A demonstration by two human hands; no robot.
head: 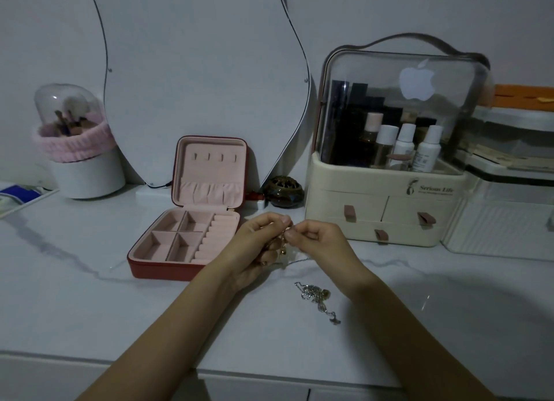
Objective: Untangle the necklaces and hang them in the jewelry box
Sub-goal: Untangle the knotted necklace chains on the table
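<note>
my left hand [260, 245] and right hand [314, 239] are raised together, fingertips pinched shut on a gold necklace [282, 246] dangling between them. silver necklaces [316, 298] lie tangled on the marble tabletop [90, 295] at 6 o'clock of my hands. red jewelry box [192, 218] open at 9 o'clock, hooks bare.

Both hands met above the marble table [90, 295]: the left hand [260, 245] and right hand [317, 239] pinched a gold necklace [283, 248] between them. A silver necklace [317, 298] lay nearer, the open jewelry box [192, 221] to the left.
</note>
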